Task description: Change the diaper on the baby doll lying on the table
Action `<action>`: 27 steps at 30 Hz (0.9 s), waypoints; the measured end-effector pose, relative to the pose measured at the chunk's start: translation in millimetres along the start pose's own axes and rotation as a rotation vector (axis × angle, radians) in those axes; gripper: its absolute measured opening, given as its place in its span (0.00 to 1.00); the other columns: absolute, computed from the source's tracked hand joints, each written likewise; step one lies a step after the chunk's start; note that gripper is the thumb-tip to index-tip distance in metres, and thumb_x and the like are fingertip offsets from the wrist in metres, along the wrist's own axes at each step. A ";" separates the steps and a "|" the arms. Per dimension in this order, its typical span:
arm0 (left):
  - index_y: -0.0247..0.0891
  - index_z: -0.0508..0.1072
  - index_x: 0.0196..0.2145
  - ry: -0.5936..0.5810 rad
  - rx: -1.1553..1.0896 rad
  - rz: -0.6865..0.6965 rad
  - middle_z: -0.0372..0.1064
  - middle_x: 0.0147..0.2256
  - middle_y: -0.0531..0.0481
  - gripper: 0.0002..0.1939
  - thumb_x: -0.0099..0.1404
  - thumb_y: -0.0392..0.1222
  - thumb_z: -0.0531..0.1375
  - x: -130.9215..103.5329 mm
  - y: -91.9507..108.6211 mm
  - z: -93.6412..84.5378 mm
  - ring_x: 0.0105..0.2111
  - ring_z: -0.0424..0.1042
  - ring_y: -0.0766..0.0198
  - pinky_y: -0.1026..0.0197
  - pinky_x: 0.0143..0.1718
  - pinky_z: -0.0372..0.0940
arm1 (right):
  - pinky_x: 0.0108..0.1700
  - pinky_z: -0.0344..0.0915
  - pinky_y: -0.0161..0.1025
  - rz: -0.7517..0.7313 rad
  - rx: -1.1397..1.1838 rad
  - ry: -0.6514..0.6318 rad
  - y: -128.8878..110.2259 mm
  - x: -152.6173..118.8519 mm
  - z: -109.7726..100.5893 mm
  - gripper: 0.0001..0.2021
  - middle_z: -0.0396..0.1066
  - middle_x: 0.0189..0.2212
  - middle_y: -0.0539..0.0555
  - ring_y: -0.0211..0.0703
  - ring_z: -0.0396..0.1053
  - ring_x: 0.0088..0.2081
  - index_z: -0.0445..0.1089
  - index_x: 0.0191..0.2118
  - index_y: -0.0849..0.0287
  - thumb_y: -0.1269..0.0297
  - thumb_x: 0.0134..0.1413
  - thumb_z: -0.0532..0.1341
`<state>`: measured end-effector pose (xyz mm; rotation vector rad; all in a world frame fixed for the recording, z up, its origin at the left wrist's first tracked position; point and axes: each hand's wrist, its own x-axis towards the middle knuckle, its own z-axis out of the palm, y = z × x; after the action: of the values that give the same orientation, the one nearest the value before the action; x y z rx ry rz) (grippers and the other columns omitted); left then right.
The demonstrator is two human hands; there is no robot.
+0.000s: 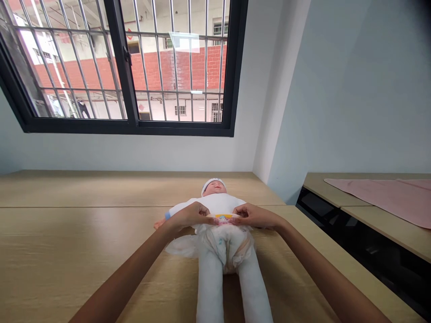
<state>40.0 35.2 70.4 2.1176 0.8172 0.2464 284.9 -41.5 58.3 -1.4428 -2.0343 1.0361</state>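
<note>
A baby doll [215, 201] in a white top and white cap lies on its back on the wooden table, its head toward the window and its white legs toward me. Around its hips is a white diaper [227, 244], with a loose white flap spread out at the left. My left hand [197, 215] pinches the left part of the diaper's front waist edge. From the other side, my right hand [251, 215] pinches the right part of the same edge. A yellow and pink printed strip [224, 218] shows between my fingertips.
The wooden table [84, 260] reaches back to the wall under a barred window [131, 128]. At the right, beyond a dark gap, a pink cloth [387, 197] lies on another wooden surface.
</note>
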 end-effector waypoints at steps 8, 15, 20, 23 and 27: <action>0.39 0.45 0.20 0.002 -0.047 -0.028 0.38 0.21 0.58 0.34 0.47 0.61 0.67 -3.2 6.3 5.5 0.22 0.39 0.72 0.60 0.23 0.34 | 0.26 0.41 0.36 -0.016 0.030 0.015 -0.3 1.5 3.0 0.25 0.51 0.23 0.46 0.34 0.46 0.26 0.61 0.25 0.60 0.39 0.50 0.61; 0.38 0.55 0.20 0.036 -0.152 -0.016 0.48 0.20 0.58 0.31 0.48 0.67 0.64 3.7 -9.6 -1.6 0.21 0.48 0.71 0.64 0.22 0.46 | 0.24 0.47 0.34 0.077 -0.096 0.072 8.9 -3.2 -8.8 0.29 0.56 0.24 0.47 0.34 0.50 0.24 0.62 0.29 0.59 0.33 0.50 0.56; 0.36 0.65 0.21 0.093 -0.018 -0.172 0.64 0.24 0.49 0.35 0.53 0.76 0.51 18.7 -39.6 -9.8 0.25 0.61 0.65 0.62 0.30 0.59 | 0.33 0.61 0.41 0.264 -0.245 0.079 35.0 7.0 -11.5 0.35 0.65 0.24 0.54 0.43 0.61 0.28 0.66 0.24 0.60 0.28 0.50 0.46; 0.36 0.68 0.22 0.119 0.058 -0.219 0.70 0.27 0.46 0.36 0.53 0.77 0.49 16.3 -41.0 -6.8 0.29 0.66 0.59 0.59 0.36 0.61 | 0.55 0.58 0.47 0.233 -0.129 0.031 43.7 12.1 -3.2 0.36 0.73 0.40 0.58 0.54 0.67 0.46 0.75 0.38 0.60 0.30 0.51 0.50; 0.40 0.75 0.33 0.125 0.069 -0.292 0.75 0.33 0.44 0.36 0.56 0.75 0.46 3.1 -31.8 1.9 0.37 0.72 0.53 0.58 0.40 0.63 | 0.64 0.48 0.42 0.144 0.109 0.072 53.1 13.0 11.2 0.36 0.66 0.56 0.59 0.54 0.57 0.61 0.70 0.54 0.64 0.37 0.54 0.54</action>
<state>28.4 50.0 44.5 2.0299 1.2101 0.1986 304.3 -23.6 9.1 -1.5648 -1.8167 1.1181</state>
